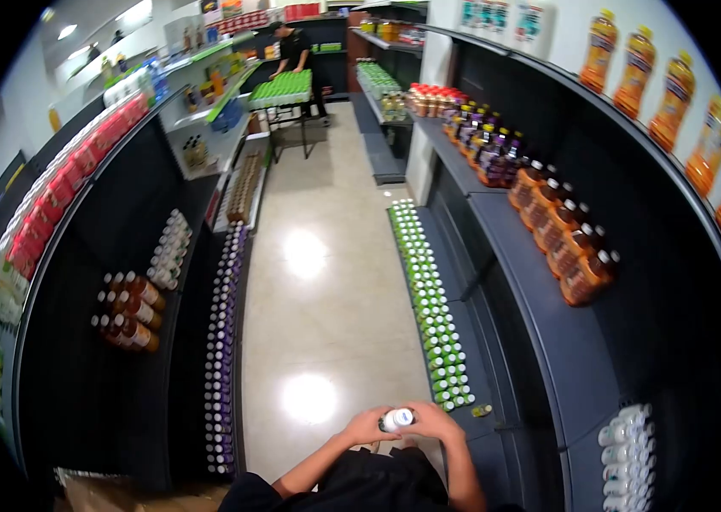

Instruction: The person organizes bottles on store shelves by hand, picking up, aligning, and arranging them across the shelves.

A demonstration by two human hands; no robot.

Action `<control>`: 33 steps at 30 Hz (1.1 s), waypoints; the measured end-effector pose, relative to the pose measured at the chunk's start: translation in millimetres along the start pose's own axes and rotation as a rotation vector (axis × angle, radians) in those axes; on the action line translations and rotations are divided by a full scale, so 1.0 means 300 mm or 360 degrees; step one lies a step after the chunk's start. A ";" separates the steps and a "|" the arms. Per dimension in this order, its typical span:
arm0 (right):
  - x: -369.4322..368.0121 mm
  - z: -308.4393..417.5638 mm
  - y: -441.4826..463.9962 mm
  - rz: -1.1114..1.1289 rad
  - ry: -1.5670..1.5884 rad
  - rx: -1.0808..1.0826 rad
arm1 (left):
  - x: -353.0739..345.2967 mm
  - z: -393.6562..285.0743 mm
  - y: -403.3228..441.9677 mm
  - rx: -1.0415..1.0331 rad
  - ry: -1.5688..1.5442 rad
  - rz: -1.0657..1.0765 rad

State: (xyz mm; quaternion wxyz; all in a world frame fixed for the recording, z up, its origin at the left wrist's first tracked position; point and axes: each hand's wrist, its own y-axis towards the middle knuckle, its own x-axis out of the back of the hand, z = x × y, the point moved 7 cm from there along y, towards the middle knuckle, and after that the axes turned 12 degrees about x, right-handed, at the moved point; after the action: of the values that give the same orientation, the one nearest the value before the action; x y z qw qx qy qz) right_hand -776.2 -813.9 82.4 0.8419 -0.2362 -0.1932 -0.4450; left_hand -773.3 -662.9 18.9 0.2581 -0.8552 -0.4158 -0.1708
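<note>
Both hands meet in front of my body, low in the head view, around one small bottle with a white cap (401, 417). My left hand (366, 426) is closed on the bottle's left side, and my right hand (431, 419) is closed on its right side. The cap faces up toward the camera; the fingers cover much of the bottle's body. Just right of my hands, rows of green bottles with white caps (433, 316) stand on the low right shelf. A single small bottle (482, 410) lies near the front end of those rows.
Shelves (540, 299) line the aisle's right side, with orange bottles (561, 230) on them. Purple bottles (222, 350) line the low left shelf. Down the aisle floor (335, 256), a person (295, 51) in black stands at a table of green-topped items (280, 88). Cardboard (122, 493) lies lower left.
</note>
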 end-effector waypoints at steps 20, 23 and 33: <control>0.150 -0.781 1.086 0.0256 -0.0817 -0.0306 | 0.179 1.245 0.139 0.1798 -0.0688 -0.0530; 0.172 -1.057 1.143 0.0116 -0.0751 -0.0643 | 0.127 1.175 0.036 0.1901 -0.0673 -0.0415; 0.295 -1.164 1.515 0.0082 -0.0249 -0.1430 | 0.512 1.358 0.336 0.2200 -0.1199 -0.0573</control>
State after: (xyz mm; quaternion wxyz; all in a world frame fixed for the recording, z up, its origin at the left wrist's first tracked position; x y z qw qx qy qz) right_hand -307.2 -847.4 -256.8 0.6495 -0.6156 -0.0380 -0.4446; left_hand -569.6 -381.8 -262.7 0.5397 -0.4221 -0.6179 0.3857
